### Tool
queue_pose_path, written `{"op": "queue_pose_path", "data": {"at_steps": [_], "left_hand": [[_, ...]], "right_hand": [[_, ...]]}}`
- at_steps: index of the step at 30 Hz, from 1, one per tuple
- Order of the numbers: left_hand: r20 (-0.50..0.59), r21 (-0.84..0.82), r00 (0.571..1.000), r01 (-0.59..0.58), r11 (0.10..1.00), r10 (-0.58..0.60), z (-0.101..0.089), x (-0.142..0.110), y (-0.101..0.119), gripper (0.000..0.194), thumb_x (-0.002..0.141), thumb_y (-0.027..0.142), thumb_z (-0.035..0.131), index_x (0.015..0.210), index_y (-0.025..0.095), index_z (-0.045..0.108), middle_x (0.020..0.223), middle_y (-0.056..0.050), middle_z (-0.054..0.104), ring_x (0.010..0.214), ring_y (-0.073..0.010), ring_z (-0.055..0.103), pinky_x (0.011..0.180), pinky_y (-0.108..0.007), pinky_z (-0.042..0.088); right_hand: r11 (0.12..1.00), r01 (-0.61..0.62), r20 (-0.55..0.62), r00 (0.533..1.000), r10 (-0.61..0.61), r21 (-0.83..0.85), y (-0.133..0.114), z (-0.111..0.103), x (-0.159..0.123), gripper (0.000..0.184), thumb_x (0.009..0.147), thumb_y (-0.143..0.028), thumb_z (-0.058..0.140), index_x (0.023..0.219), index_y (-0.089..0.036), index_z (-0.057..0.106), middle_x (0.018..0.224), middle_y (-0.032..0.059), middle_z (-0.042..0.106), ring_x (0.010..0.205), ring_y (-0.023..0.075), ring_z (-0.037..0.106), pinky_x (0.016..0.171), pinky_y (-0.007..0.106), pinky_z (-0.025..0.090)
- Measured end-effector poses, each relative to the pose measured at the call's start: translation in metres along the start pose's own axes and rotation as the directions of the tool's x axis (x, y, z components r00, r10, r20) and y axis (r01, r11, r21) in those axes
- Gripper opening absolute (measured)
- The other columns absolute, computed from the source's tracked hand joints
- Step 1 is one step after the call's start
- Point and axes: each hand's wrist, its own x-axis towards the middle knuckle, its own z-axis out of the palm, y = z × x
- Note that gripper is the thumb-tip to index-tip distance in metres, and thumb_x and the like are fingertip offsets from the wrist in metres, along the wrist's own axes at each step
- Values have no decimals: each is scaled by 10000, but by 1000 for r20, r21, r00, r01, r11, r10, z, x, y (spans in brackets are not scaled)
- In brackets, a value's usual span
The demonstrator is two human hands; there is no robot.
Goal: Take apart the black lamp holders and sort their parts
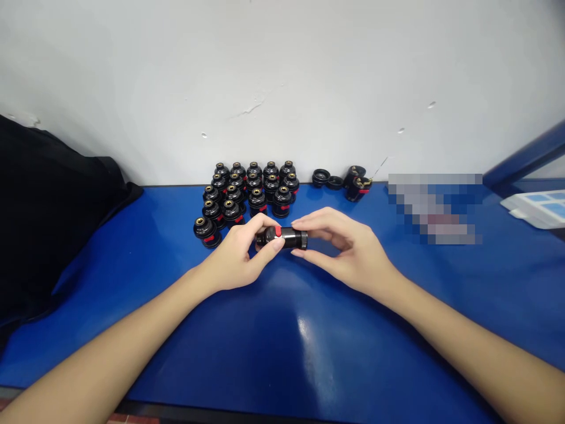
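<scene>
A black lamp holder (291, 237) with a red switch lies sideways between my hands, just above the blue table. My left hand (242, 250) is closed around its narrow end, thumb on the near side beside the switch. At the ribbed ring end, my right hand (348, 244) has its fingertips on the far edge and its thumb along the near edge, in a light grip. Behind my left hand stand several similar black lamp holders (257, 203) in rows, brass-threaded tops up, with red switches.
By the wall are two loose black ring-shaped parts (321, 178) and two opened lamp holder bodies (358, 189) with brass contacts showing. A black cloth (53, 218) covers the left side. A pixelated patch and a white-and-blue case (538, 207) are at right.
</scene>
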Motion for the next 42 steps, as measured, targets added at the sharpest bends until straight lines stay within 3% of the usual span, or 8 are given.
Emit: {"op": "queue_pose_path", "data": {"at_steps": [9,13,17,21,24,27,36,42], "left_hand": [[-33,-153,997,64,986,-70,-2,0,-3,340,1107,486,462,1036,184,601,741,7,657,658,-137,580,649,-275,454],[-90,-21,996,-14,1000,12,-5,0,-3,247,1087,426,520,1098,190,592,821,-1,657,705,-140,586,660,-270,451],[-44,124,993,-102,987,108,-4,0,-4,168,1058,351,564,1112,196,600,883,-5,642,713,-133,569,678,-269,453],[-22,151,988,-146,978,151,-4,-1,-4,147,1046,317,571,1123,195,601,945,-23,668,770,-143,610,730,-276,479],[-35,153,990,-132,979,139,-3,-1,-5,160,1047,326,566,1137,198,600,918,-16,663,718,-136,590,687,-271,468],[-35,152,990,-131,980,137,-3,-1,-5,153,1043,323,576,1130,198,599,923,-13,664,702,-128,574,672,-266,455],[-23,132,987,-157,979,162,-2,-1,-4,148,1038,300,594,1132,187,605,932,-6,648,740,-124,577,709,-263,461],[-24,127,987,-153,980,157,-3,-1,-5,154,1039,303,591,1132,182,609,930,-8,651,738,-125,578,713,-263,463]], "right_hand": [[884,259,6,960,-279,-389,-7,-7,0,334,975,-224,745,1270,-382,754,1253,62,761,1123,277,739,1013,483,629],[875,173,-48,975,-218,-451,-13,-18,6,434,969,-310,766,1396,-366,711,1271,85,713,1077,276,733,986,450,636],[806,69,-76,987,-140,-588,-15,-35,20,445,1014,-401,692,1449,-309,664,1206,103,695,921,252,726,924,450,630],[788,-27,-100,994,-43,-615,-6,-57,40,454,989,-400,680,1394,-206,614,1154,143,729,947,314,734,865,503,634],[597,69,49,998,-50,-799,13,-75,56,200,1003,-327,601,1100,-214,735,1126,154,745,1054,368,690,965,580,573],[447,114,98,993,-59,-887,36,-86,68,191,966,-258,608,952,-198,788,1165,173,734,1159,402,631,1036,616,519],[206,-25,-32,999,-30,-978,61,-81,73,273,964,-277,642,900,-100,840,1292,260,645,1223,490,525,939,690,436],[207,-31,-49,995,-86,-978,65,-81,73,307,997,-326,633,876,-131,836,1234,223,660,1224,471,519,937,658,422]]}}
